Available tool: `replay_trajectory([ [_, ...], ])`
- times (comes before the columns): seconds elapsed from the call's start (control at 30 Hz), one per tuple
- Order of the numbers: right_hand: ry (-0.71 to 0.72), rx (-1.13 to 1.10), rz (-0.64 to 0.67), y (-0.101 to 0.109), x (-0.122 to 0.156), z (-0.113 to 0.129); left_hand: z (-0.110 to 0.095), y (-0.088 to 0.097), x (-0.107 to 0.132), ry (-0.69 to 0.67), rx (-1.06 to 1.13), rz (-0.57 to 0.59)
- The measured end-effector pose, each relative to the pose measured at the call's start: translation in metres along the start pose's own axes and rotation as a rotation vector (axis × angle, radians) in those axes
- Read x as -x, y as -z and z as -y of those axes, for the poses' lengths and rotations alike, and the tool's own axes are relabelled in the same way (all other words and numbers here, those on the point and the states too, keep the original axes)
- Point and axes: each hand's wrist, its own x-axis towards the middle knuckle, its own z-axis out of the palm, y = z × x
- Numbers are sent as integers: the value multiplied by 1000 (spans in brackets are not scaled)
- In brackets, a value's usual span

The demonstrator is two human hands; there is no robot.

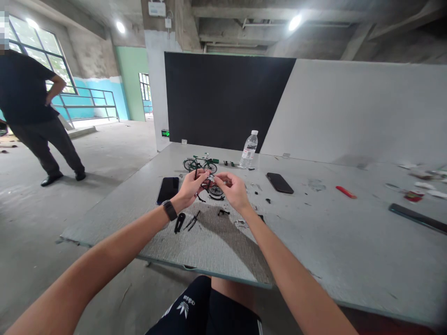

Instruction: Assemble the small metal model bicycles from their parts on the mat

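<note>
My left hand (192,187) and my right hand (234,190) meet above the table, fingers pinched close together. Between their fingertips is a small silver-white part (211,177), its kind too small to make out. A thin black piece (196,171) sticks up by my left fingers; whether it joins the silver part is hidden. Just under the hands shows a small black spoked wheel (215,190), with a curved black strip (216,198) below it. Behind them stands a green model bicycle (200,163). Nearer me lie a black fork-shaped part (193,221) and a flat black part (179,223).
A dark phone (168,190) lies left of my hands, another phone (280,183) to the right. A water bottle (249,150) stands behind. Small loose parts (241,224) and a red-handled tool (345,192) rest on the table (331,242). A person (30,102) stands at far left.
</note>
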Motion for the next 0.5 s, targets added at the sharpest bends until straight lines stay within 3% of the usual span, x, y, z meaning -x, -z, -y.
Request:
replay_trajectory([
  [0.27,-65,1,-4,1,-1,4,2,0,-1,-33,29,62],
  [0.5,-116,-85,45,1,-2,1,-1,1,2,28,17,110],
])
